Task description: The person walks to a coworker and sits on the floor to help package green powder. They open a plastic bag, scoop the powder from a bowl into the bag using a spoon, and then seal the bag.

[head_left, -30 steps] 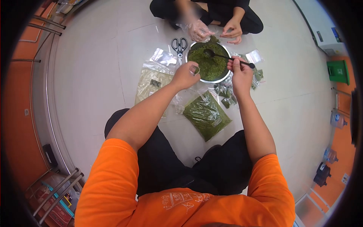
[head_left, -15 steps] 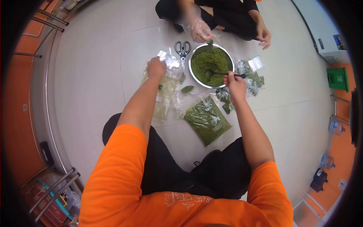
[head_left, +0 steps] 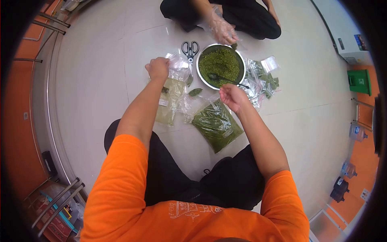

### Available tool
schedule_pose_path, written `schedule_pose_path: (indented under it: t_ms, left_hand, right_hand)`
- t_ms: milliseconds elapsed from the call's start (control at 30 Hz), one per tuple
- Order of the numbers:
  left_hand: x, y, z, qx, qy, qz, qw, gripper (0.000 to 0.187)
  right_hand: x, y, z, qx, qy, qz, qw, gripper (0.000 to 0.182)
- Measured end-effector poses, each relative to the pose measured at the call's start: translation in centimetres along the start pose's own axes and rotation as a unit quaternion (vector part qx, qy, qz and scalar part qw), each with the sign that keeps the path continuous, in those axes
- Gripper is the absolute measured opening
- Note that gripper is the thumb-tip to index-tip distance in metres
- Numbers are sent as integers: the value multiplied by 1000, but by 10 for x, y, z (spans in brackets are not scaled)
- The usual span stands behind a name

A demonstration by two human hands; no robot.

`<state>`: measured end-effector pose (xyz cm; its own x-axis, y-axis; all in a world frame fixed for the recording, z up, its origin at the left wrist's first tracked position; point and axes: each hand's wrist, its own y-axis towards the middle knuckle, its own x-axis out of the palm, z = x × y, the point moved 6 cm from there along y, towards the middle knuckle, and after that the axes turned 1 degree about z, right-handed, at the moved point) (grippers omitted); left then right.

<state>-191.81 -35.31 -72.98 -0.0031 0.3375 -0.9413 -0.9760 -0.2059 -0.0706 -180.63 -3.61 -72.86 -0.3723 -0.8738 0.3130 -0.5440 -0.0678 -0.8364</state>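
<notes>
My left hand (head_left: 157,67) is closed at the upper edge of a clear plastic bag (head_left: 172,90); the gripped edge is partly hidden. Just below the metal bowl (head_left: 199,71), my right hand (head_left: 234,97) is turned palm up, fingers loosely curled and holding nothing. Chopped green leaves (head_left: 219,64) fill the bowl, and a black spoon (head_left: 225,79) rests in them with its handle over the rim. A sealed bag of green mash (head_left: 217,126) lies between my legs and the bowl. One loose leaf (head_left: 195,92) sits beside it.
Black-handled scissors (head_left: 190,50) lie left of the bowl. To its right are small plastic bags with leaves (head_left: 262,78). Across from me sits a person in black trousers (head_left: 252,20), whose gloved hand (head_left: 225,31) holds a leaf by the rim. A green bin (head_left: 358,82) stands far right.
My right hand has let go of the spoon and drawn back to the left and down. My left hand has shifted slightly up and left. The other person's gloved hand has moved right.
</notes>
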Motion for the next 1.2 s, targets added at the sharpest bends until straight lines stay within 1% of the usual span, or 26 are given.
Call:
schedule_pose_path:
  t_ms: [67,133,200,233,333,367,433,467,500,533,600,700,733,800,833,900,933,967,1067,1100,1167,1200]
  left_hand:
    - [-26,0,10,56,10,33,998,16]
    - [-54,-9,25,132,31,72,988,16]
    - [-79,-18,36,198,-27,65,978,16]
    - [-92,-26,41,231,-56,59,970,16]
    - [-138,-72,74,323,-73,73,941,17]
    - [-143,-85,83,346,-51,64,935,19]
    - [-148,-106,98,393,-8,49,918,23]
    - [-151,-113,101,404,-5,56,913,25]
    - [-149,-121,104,415,-4,62,908,27]
    - [-146,-125,108,427,-4,67,902,29]
    - [-142,-124,111,411,-5,45,911,30]
    - [-144,-126,110,368,-20,21,929,29]
    - [-147,-128,110,353,-28,15,935,29]
    - [-154,-136,113,355,16,27,934,25]
    - [-157,-139,115,354,38,33,934,23]
    - [-144,-136,109,284,-87,-43,954,20]
    - [-137,-135,107,247,-149,-81,954,20]
    - [-132,-137,104,189,-227,-130,946,28]
    - [-116,-136,96,41,-231,-244,941,33]
    - [-114,-133,93,46,-251,-229,939,34]
    - [-97,-131,84,43,-291,-213,932,35]
    - [-102,-133,83,61,-313,-169,933,35]
  right_hand:
    - [30,-8,-13,-64,-54,-13,996,14]
    - [52,-13,-19,-97,-89,-34,991,20]
    - [72,-15,-23,-119,-120,-67,983,22]
    - [82,-16,-24,-128,-137,-95,978,27]
    - [115,-44,-30,-98,-38,-178,978,35]
    - [121,-50,-32,-87,-41,-207,974,40]
    - [123,-49,-32,-131,-120,-219,960,36]
    - [123,-47,-37,-160,-161,-221,948,34]
    - [122,-52,-45,-231,-206,-197,930,27]
    - [118,-56,-51,-280,-256,-167,910,20]
    - [112,-62,-55,-330,-298,-143,884,17]
    - [101,-65,-52,-313,-361,-129,869,18]
    - [99,-67,-52,-329,-401,-114,847,17]
    - [94,-69,-48,-357,-480,-82,797,15]
    - [91,-66,-44,-348,-480,-68,802,12]
    - [93,-73,-40,-333,-470,-53,816,12]
    - [94,-76,-37,-326,-464,-45,822,13]
    - [98,-84,-37,-376,-484,-35,789,17]
    - [106,-98,-28,-419,-470,-26,777,21]
    - [110,-101,-24,-409,-458,-39,788,21]
    - [118,-110,-21,-436,-448,-62,778,22]
    - [117,-107,-20,-452,-457,-49,764,24]
